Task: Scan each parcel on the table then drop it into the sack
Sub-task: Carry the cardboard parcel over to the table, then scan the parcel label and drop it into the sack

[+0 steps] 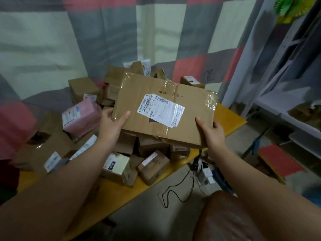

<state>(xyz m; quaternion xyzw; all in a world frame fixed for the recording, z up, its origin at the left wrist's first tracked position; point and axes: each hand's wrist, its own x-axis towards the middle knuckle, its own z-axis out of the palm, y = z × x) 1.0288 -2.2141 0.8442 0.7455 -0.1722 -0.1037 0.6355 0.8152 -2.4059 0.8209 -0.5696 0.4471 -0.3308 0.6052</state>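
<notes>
A large flat cardboard parcel [156, 94] with a white barcode label [160, 110] facing up is held above the pile. My left hand [112, 124] grips its near left corner, thumb on top. My right hand [211, 132] grips its near right corner, thumb on top too. Below it, several smaller parcels lie heaped on the yellow table [121, 193], among them a pink packet [80, 117] and a small brown box [153, 166]. No scanner or sack is visible.
A checked grey, white and red curtain [104, 32] hangs behind the table. A metal shelf rack [284, 70] stands at the right. A black cable [182, 186] and white plugs [207, 174] lie on the floor by the table edge. A brown rounded seat [225, 218] is near me.
</notes>
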